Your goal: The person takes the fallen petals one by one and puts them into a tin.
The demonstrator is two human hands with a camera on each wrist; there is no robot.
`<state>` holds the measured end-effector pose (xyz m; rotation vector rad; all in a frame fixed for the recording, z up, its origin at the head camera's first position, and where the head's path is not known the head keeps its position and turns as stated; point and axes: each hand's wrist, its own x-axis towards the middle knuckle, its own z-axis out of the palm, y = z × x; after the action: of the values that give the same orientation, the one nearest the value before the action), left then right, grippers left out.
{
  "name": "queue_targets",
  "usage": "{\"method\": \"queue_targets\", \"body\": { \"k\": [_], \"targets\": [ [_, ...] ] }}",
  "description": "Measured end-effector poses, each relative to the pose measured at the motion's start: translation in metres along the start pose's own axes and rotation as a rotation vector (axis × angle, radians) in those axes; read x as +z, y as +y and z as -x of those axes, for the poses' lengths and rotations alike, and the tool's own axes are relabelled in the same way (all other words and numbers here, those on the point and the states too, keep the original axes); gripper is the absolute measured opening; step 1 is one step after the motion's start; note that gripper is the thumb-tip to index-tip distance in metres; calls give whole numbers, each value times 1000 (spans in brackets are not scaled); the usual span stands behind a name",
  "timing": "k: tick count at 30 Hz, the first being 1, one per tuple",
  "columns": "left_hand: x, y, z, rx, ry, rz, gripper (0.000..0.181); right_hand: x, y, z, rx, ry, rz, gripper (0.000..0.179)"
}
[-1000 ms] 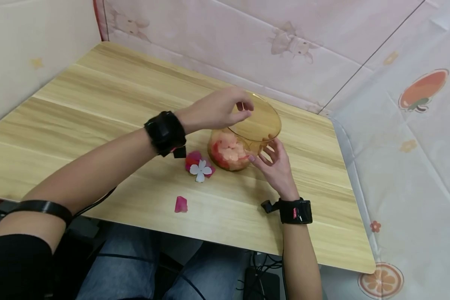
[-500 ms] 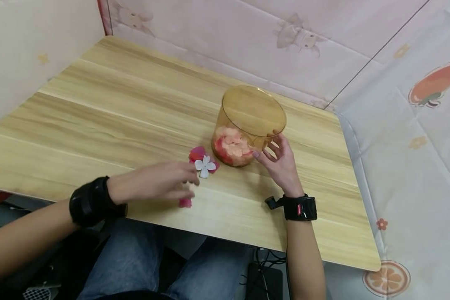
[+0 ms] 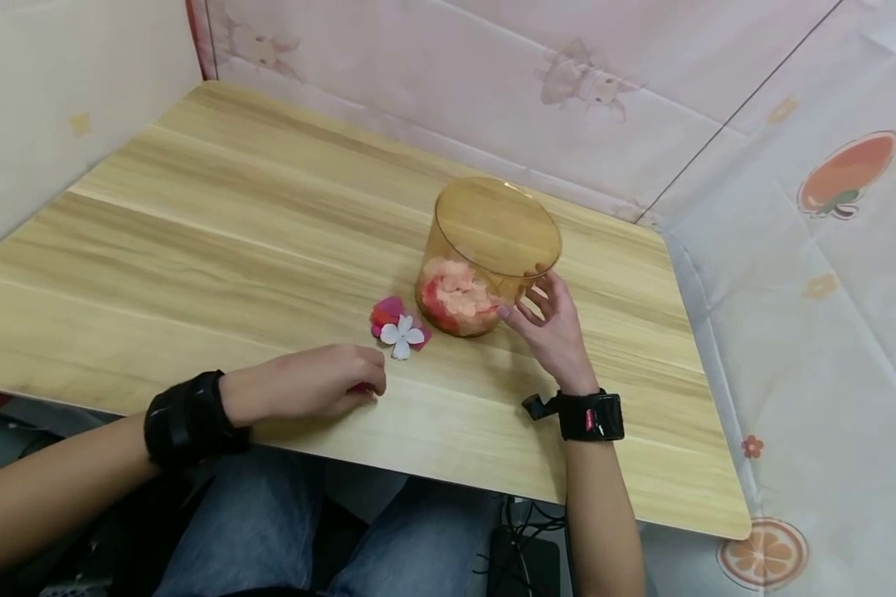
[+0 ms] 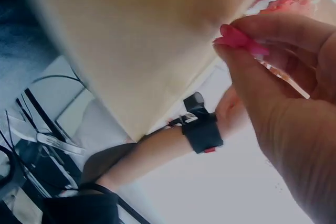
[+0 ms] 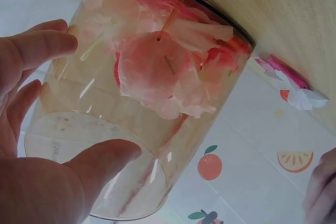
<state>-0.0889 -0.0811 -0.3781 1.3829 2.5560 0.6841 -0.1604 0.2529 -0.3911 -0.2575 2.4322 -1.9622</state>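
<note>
Near the table's front edge, my left hand [image 3: 314, 383] pinches a bright pink petal [image 4: 239, 39] between thumb and forefinger. In the head view that petal is hidden by the hand. My right hand [image 3: 557, 340] grips the right side of a see-through amber cylindrical jar [image 3: 436, 245], thumb in front and fingers behind. Peach and red petals [image 5: 157, 72] fill the jar's lower part. Just left of the jar, a white four-petalled flower [image 3: 401, 335] lies on a small heap of magenta and red petals [image 3: 387, 310].
The wood-grain table [image 3: 216, 232] meets a pink printed sheet [image 3: 418, 75] at the back and a white one [image 3: 859, 332] on the right. Black straps with cameras sit on both wrists. Cables [image 3: 523, 539] hang below the front edge.
My left hand has come down from over the jar's rim to the table's front, and now pinches the single pink petal that lay there. My right hand stays on the jar.
</note>
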Motion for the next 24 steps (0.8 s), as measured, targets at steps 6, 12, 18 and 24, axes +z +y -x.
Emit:
{"method": "queue_targets", "body": {
  "k": [6,12,18,24],
  "targets": [
    [-40,0,-24,50,214,38,13,0,0,1,-11,-9,15,89],
    [-98,11,-82,42,399,102,8,2,2,1,-10,-10,14,90],
    [-118,8,-138,-13,377,49,11,8,3,-1,-13,-11,-2,89],
    [-106,-6,-157,-37,279,6,11,15,2,-2,2,-24,6,90]
  ]
}}
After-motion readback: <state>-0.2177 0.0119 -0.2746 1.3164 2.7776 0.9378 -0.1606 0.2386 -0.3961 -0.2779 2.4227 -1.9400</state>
